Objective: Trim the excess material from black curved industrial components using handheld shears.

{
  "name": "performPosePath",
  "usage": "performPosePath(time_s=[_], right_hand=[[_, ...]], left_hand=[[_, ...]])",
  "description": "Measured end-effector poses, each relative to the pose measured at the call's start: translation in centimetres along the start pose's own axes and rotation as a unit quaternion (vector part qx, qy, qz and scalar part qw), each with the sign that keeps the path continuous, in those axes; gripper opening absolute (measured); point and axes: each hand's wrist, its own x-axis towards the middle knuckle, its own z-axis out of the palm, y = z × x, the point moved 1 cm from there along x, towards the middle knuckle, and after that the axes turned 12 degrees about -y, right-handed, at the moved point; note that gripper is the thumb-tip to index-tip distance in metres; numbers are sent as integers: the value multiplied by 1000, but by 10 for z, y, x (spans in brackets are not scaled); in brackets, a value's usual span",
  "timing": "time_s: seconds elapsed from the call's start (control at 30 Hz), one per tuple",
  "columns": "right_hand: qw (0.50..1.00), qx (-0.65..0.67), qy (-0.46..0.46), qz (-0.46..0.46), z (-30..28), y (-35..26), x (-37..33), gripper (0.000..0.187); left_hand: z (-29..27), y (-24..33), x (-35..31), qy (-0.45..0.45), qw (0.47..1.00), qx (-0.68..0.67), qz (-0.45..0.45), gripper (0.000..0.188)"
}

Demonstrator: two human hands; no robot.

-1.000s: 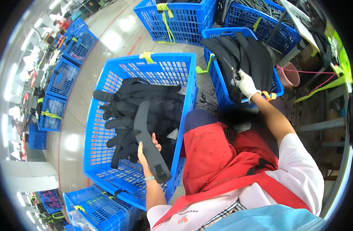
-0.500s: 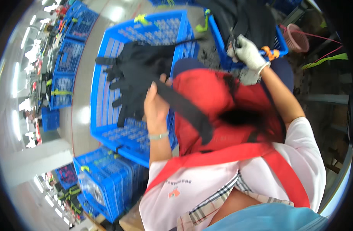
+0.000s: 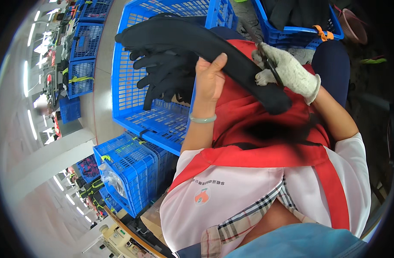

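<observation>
My bare left hand [image 3: 210,79] grips a long, curved black padded fabric strip [image 3: 240,66], thumb on top. The strip runs from above the blue crate on the left down across my red apron [image 3: 235,114]. My right hand [image 3: 291,71], in a white knit glove, is closed around a dark slim tool [image 3: 269,63] whose exact kind I cannot make out. Its gloved fingertips are at the strip's edge, near the rounded end in front of my apron. More black fabric pieces [image 3: 164,75] lie bunched in the left crate, partly under the held strip.
The large blue plastic crate [image 3: 119,86] stands at my left. Another blue crate [image 3: 287,38] at the far right holds black pieces, with an orange tie on its rim. Stacked blue crates [image 3: 128,172] stand lower left. A pink basket [image 3: 352,26] is at upper right.
My right hand has come from the far right crate back to the strip, tool still in it. My left hand has raised the strip, which now stretches out over the left crate.
</observation>
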Motion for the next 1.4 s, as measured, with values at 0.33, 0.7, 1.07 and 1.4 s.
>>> performPosePath(time_s=[0.33, 0.7, 1.07, 1.4], right_hand=[[971, -236, 17, 32, 10, 8, -2, 33], [831, -546, 100, -47, 7, 0, 16, 80], [912, -405, 60, 12, 15, -16, 15, 54], [880, -470, 54, 37, 7, -16, 12, 50]], left_hand=[[-20, 42, 14, 1, 998, -23, 59, 30], [3, 39, 19, -31, 997, -49, 48, 20], [-4, 38, 15, -67, 996, -25, 54, 24], [3, 42, 13, -84, 994, -32, 54, 25]])
